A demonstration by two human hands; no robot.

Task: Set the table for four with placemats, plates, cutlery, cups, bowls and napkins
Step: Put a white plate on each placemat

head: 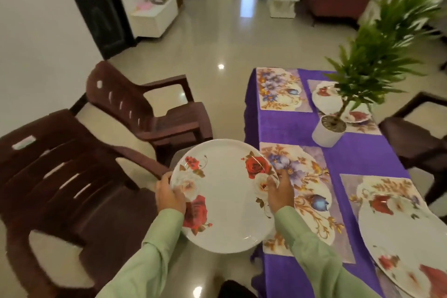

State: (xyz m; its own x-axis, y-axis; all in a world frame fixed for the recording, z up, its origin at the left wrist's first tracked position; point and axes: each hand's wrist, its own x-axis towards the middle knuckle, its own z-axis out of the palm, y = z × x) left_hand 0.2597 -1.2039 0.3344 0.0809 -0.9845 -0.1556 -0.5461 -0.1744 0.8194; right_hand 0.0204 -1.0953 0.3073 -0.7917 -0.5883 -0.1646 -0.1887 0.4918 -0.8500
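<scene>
Fingers (167, 182) of the left hand (170, 197) pinched the near-left rim of the rose-printed plate (225, 196), thumb on top, and the right hand (278, 191) pinched the opposite rim the same way: a two-handed carry, we noted. The plate hung roughly level in the air, off the left edge of the desk (290, 128), just beside the bare near-left placemat (307, 176).

We judged the good way from there: keep it level, bring it right over that mat, centre it on the floral print, lower it flat, then slip the fingers out from under the rim rather than letting it drop. The far-left placemat (278, 89) lay bare too, while the near-right plate (406, 232) and the far-right plate (326, 101) sat on their mats.

A thin extra edge showed by the right thumb; we could not tell whether two plates were stacked.

Writing? None we could read. A pale sticker (24, 141) on the nearest chair (60, 176) was too blurred.
</scene>
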